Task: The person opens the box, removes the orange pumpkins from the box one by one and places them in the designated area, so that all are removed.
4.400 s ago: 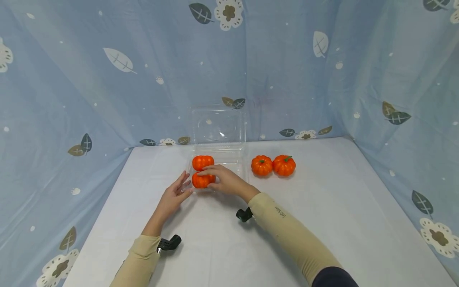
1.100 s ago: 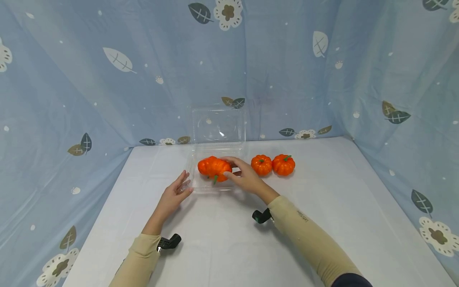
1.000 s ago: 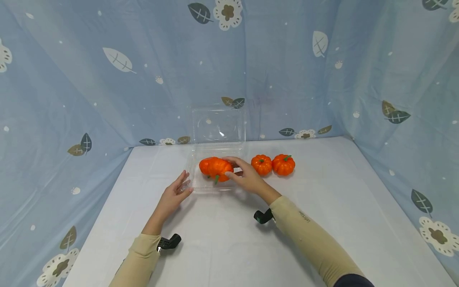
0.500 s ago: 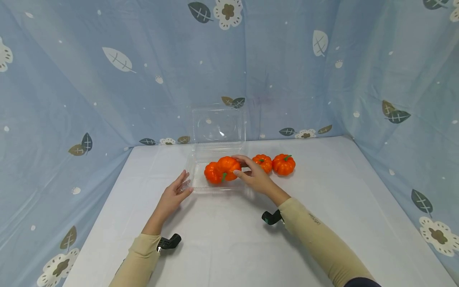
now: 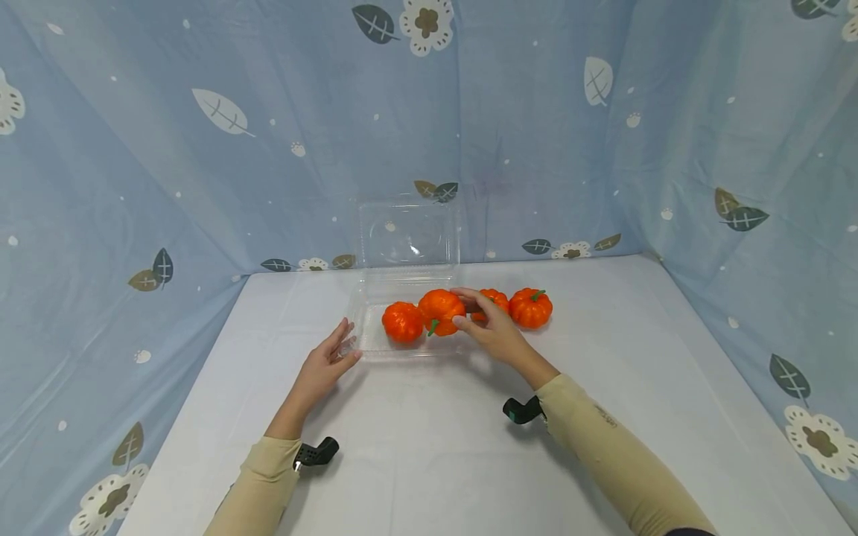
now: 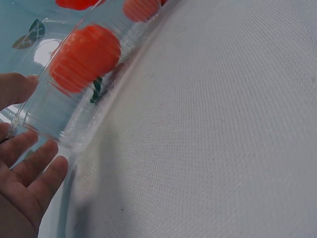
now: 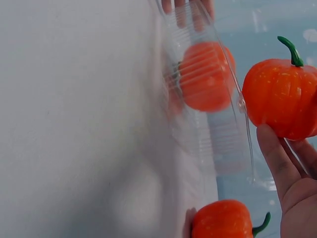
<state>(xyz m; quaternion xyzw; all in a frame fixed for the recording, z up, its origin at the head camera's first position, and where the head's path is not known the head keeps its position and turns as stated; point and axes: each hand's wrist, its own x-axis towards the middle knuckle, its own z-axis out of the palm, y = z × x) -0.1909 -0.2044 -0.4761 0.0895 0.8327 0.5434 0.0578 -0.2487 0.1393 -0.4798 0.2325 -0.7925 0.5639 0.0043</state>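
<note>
A clear plastic clamshell box [image 5: 375, 350] stands on the white table with its lid [image 5: 409, 234] raised at the back. One orange toy pumpkin [image 5: 403, 322] lies inside it, stem down toward the table in the left wrist view [image 6: 86, 57]. My right hand [image 5: 492, 327] grips a second pumpkin [image 5: 442, 313] between thumb and fingers, over the right part of the box; its green stem [image 7: 292, 51] shows in the right wrist view. At the box's left side, my left hand [image 5: 325, 365] rests spread, thumb and straight fingertips against the wall [image 6: 44, 131].
Two more toy pumpkins sit side by side on the table right of the box: the nearer one [image 5: 497, 298] is partly behind my right hand, the other [image 5: 532, 308] is in full view. A blue patterned curtain [image 5: 536, 149] hangs behind the table.
Earlier both pumpkins sat at the box's left side. My right hand has carried one rightward, and the other now lies nearer the middle. My left hand has stayed put.
</note>
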